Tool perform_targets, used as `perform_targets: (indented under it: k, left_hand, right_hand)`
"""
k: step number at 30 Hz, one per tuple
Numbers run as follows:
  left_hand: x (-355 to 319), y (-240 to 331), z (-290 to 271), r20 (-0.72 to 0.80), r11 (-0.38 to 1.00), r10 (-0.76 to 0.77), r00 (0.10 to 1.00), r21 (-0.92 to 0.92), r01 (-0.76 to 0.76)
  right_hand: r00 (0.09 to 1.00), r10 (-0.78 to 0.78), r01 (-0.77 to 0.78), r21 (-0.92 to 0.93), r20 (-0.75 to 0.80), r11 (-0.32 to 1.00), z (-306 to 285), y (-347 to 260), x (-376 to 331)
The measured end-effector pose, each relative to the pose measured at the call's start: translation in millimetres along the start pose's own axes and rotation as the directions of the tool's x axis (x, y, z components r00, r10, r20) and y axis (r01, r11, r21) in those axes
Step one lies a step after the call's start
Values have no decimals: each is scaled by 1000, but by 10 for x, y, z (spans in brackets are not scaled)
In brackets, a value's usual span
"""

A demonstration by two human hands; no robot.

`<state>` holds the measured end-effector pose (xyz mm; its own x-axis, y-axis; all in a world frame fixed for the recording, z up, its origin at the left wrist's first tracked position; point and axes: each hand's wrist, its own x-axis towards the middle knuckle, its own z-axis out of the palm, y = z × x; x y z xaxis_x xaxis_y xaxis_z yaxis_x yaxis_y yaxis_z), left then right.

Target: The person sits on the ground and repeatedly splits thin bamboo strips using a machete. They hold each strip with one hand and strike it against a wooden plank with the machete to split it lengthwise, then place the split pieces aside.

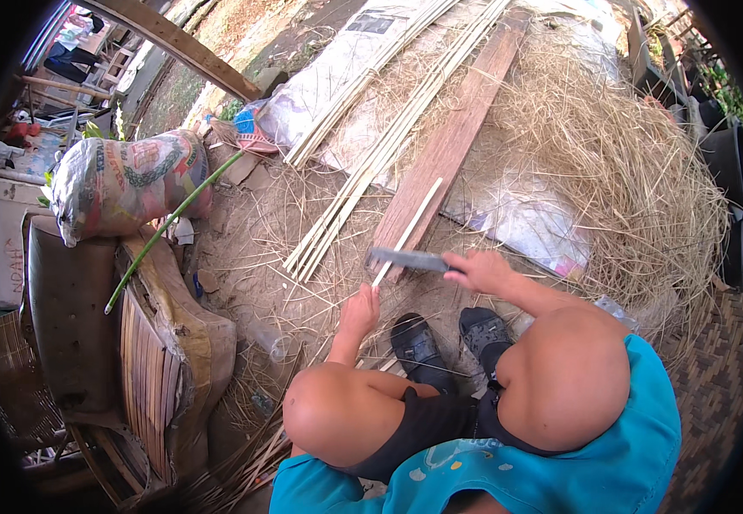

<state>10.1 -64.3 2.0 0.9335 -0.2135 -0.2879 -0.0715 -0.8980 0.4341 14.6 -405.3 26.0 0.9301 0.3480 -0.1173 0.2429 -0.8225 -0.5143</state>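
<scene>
My left hand (359, 310) is closed around the near end of a thin, pale bamboo strip (416, 218). The strip slants up and away over a reddish-brown wooden plank (453, 141). In my right hand (483, 272) is the handle of a large knife (410, 259). Its broad grey blade points left and lies across the strip, just beyond my left fingers; whether the edge cuts into it cannot be made out. Left of the plank, several long pale bamboo strips (363, 184) lie side by side.
Curly shavings (637, 163) are heaped at the right on a white sheet (526, 224). At left stands a worn chair (174, 360) with a green stalk (170, 223) across it and a stuffed sack (131, 184) behind. My sandals (423, 347) are close below the knife. Thin sticks lie near the chair.
</scene>
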Motion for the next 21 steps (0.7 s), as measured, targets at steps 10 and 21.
perform_targets:
  k: [10,21]
  left_hand:
    - [201,-214,-31,136,950,-4,991,-310,46]
    - [-260,-654,-48,194,923,-96,976,-351,160]
  right_hand:
    - [982,-39,-5,235,183,972,-111,-321,208]
    - [889,406,-375,170,-214,911,-737,938,689]
